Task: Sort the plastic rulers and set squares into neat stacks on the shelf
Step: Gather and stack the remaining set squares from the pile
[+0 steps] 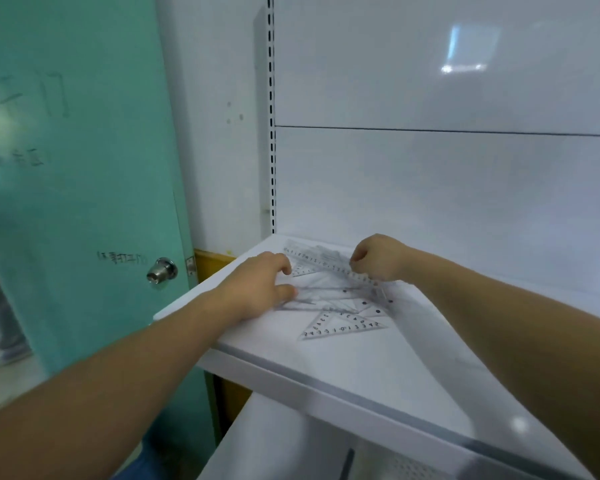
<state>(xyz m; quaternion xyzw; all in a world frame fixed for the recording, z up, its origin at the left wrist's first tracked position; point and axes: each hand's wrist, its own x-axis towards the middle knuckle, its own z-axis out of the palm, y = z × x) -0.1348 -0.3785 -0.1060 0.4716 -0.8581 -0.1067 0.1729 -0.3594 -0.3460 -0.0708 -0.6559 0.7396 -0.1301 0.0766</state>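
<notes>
- Clear set squares (342, 323) and a long ruler (321, 260) lie in a messy overlapping pile at the far left of the white shelf (361, 372).
- The ruler runs slantwise across the far side of the pile, and the set squares fan out nearer.
- Right hand (378, 259) is curled up tight and pinches the ruler's right part.
- Left hand (257, 289) is palm down on the pile's left edge, fingertips and thumb touching the plastic; can't tell if it's actually gripping anything.
- A green door (84, 168) with a metal knob (161, 270) stands left of the shelf.

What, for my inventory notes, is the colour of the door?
The door is mint green; head view.
</notes>
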